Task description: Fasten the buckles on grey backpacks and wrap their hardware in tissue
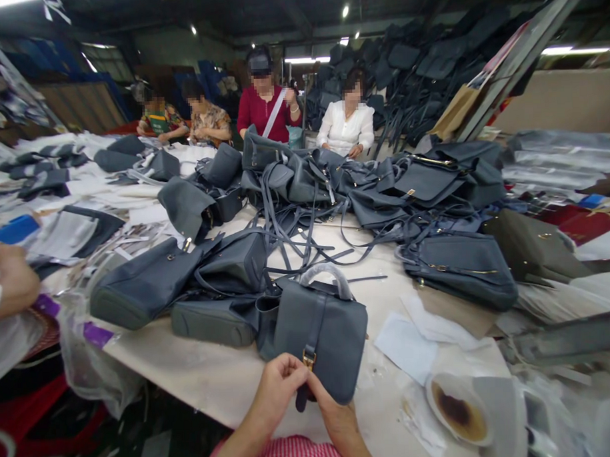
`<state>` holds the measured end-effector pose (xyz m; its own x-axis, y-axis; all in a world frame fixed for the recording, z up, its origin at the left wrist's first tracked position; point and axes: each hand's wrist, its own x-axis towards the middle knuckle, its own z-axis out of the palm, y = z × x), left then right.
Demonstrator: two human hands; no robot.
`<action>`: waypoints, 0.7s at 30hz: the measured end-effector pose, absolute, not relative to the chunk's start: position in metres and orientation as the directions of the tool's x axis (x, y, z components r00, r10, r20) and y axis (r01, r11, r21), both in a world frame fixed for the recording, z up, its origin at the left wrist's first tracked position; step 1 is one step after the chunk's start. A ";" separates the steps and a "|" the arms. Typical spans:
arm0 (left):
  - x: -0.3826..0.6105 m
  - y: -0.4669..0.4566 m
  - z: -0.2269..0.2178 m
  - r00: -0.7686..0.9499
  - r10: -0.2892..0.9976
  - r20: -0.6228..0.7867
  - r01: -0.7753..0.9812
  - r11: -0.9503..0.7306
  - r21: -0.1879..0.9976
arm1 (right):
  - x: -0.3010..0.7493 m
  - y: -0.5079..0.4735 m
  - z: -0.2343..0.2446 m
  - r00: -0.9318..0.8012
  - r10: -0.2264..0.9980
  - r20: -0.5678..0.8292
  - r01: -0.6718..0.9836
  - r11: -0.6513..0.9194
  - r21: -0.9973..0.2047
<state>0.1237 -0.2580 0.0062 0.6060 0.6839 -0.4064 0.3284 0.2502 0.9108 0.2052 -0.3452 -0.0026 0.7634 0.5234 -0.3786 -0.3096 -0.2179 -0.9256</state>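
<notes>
- Fingers of the left hand (278, 384) are pinching together on the strap (301, 398) of a dark grey bag (334, 351), right at its gold buckle (308, 359)
- Right hand (334, 411) is bringing its thumb to the same buckle; its other fingers are hiding behind the flap, so cannot tell if they are clamping or loose
- Bag is resting on the near edge of the pale table (210, 385), front flap facing the wearer, its wrapped handle (331, 275) arching up behind
- Grey bag lying low (213, 323) is crowding its left side; two more, a long bag (139, 284) and a boxy bag (239, 261), are leaning together behind that one
- Loose straps (305, 245) are tangling beyond the handle, blocking the middle of the table
- Big bag pile (408, 185) is filling the far side, co-workers sitting or standing behind it
- Zipped bag (461, 266) is lying well apart to the right, olive bag (536, 247) just beside it
- White paper (406, 348) is lying right of the flap, stained dish (456, 410) nearer the wearer, taking up the right corner
</notes>
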 end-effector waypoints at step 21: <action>0.122 -0.245 0.024 0.644 0.762 -0.065 0.465 -0.322 0.825 | 0.210 -0.351 0.004 0.596 0.539 -0.595 -0.622 -0.159 -0.767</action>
